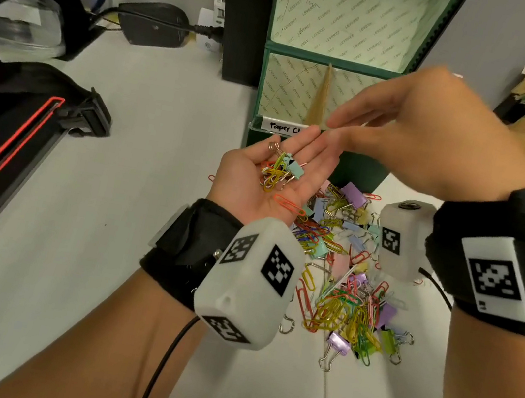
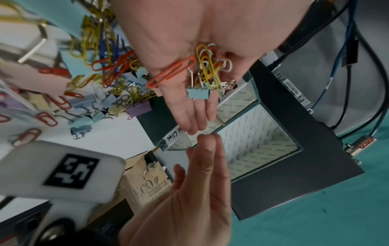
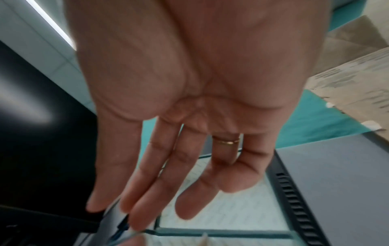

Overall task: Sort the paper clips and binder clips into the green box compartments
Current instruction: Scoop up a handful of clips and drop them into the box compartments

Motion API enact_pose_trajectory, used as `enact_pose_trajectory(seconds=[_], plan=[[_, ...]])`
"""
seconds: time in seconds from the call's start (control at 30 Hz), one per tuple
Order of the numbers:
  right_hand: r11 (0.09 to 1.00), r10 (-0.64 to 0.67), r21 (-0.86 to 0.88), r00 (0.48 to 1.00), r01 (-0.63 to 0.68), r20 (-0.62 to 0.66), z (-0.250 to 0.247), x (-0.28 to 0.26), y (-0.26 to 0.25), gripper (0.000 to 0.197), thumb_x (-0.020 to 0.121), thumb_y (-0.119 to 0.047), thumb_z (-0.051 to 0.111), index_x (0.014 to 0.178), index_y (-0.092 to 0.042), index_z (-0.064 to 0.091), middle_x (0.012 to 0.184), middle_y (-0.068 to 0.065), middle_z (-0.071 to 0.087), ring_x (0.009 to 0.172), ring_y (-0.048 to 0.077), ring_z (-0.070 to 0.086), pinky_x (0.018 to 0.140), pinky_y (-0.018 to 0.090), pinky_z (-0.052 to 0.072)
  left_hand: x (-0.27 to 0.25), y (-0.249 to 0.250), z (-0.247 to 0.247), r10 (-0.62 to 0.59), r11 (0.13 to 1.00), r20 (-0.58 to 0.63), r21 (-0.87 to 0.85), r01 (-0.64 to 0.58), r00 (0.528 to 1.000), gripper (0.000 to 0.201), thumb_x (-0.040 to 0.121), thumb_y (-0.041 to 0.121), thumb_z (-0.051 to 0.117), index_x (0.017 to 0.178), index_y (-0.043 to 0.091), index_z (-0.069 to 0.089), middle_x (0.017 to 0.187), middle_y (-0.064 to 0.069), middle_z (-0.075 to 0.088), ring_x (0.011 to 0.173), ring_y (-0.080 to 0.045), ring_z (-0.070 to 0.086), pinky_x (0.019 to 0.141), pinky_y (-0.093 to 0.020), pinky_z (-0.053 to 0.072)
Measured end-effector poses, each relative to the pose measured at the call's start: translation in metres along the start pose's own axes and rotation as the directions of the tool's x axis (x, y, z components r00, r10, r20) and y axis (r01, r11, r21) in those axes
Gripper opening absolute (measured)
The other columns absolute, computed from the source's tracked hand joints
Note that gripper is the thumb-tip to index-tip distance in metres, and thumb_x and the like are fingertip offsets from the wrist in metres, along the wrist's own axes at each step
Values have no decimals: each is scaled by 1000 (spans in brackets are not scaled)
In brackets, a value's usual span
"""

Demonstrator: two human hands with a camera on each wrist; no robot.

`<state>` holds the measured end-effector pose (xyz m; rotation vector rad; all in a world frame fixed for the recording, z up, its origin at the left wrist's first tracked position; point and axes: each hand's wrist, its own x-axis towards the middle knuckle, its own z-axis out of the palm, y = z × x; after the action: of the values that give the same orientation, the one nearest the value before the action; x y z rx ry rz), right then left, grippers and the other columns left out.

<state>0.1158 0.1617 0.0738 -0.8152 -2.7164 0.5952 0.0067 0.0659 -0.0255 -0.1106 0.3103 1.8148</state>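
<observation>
Palm up at the centre of the head view, the left hand (image 1: 269, 179) is held flat with its fingers straight, and a small tangle of paper clips (image 1: 274, 173) and one light-blue binder clip (image 1: 295, 168) is cradled in it, along with an orange paper clip (image 1: 289, 204) lying near the heel of the palm. Just right of it and higher in the frame, the right hand (image 1: 428, 136) is seen blurred, its fingers extended and loosely spread, with nothing held; its fingertips are brought close to those of the left hand over the front edge of the green box (image 1: 300, 149). A partly covered label reading "Paper C" (image 1: 283, 127) is carried on that edge, above a lined compartment split by a divider (image 1: 321, 97). Below the hands, a loose pile of coloured clips (image 1: 345, 275) is spread on the white surface (image 1: 102, 276).
</observation>
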Motion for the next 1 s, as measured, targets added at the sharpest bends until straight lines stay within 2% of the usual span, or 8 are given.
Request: enact_pose_trajectory(seconds=[0.1, 0.17, 0.47, 0.6, 0.7, 0.8, 0.87, 1.0], plan=[[999, -53, 6, 993, 53, 109, 10, -4, -18, 9, 79, -36, 76, 88, -36, 77, 77, -18, 73, 77, -7, 66, 76, 16, 52, -2, 0, 0, 25, 1000, -13, 9, -25, 1000, 48, 99, 14, 33, 94, -19, 66, 103, -32, 66, 98, -42, 65, 103, -41, 45], [998, -52, -15, 989, 55, 140, 19, -3, -22, 13, 79, -32, 77, 91, -34, 77, 77, -16, 73, 78, -6, 66, 80, 18, 53, -2, 1, 0, 49, 998, -38, 53, -47, 998, 51, 99, 16, 33, 82, -15, 70, 95, -28, 68, 84, -37, 69, 83, -39, 57], [993, -44, -98, 988, 59, 150, 32, -1, -23, 16, 75, -30, 80, 90, -32, 74, 80, -14, 69, 80, 5, 65, 81, 34, 56, -1, -1, -1, 81, 995, -24, 66, -79, 996, 53, 100, 18, 31, 79, -11, 71, 85, -25, 70, 74, -35, 71, 74, -44, 56], [995, -46, -77, 985, 60, 165, 30, -1, -24, 12, 75, -31, 80, 83, -30, 72, 79, -13, 70, 78, 3, 65, 80, 33, 56, -1, -1, 1, 64, 997, -22, 51, -62, 998, 52, 101, 19, 32, 78, -11, 68, 76, -24, 69, 60, -33, 70, 46, -33, 58], [998, -48, -35, 985, 55, 168, 25, -2, -22, 11, 76, -29, 80, 82, -30, 71, 79, -13, 71, 76, -1, 65, 79, 28, 55, -2, -1, -1, 55, 997, 13, 53, -56, 998, 55, 101, 20, 28, 88, -14, 70, 91, -27, 70, 78, -37, 71, 72, -43, 58], [999, -51, 7, 983, 51, 175, 18, -4, -19, 11, 76, -28, 80, 81, -33, 72, 76, -15, 72, 71, -7, 64, 73, 14, 53, 3, 1, -4, 59, 997, 25, 50, -61, 998, 49, 101, 21, 25, 126, -10, 52, 120, -28, 61, 100, -40, 65, 83, -39, 56], [998, -53, 29, 985, 49, 164, 12, -5, -17, 14, 77, -28, 79, 76, -39, 70, 73, -17, 72, 69, -11, 63, 62, 4, 47, 6, 3, -8, 37, 996, 29, 77, -40, 999, 49, 101, 22, 26, 141, -4, 38, 137, -25, 49, 118, -41, 55, 103, -40, 45], [999, -37, 35, 999, 36, 40, -1, -4, -7, 9, 79, -30, 77, 80, -36, 71, 73, -15, 70, 67, -8, 62, 57, 4, 43, 6, 5, -6, 38, 999, 24, 20, -38, 999, 45, 100, 19, 30, 127, -9, 53, 133, -28, 53, 120, -43, 53, 105, -50, 40]])
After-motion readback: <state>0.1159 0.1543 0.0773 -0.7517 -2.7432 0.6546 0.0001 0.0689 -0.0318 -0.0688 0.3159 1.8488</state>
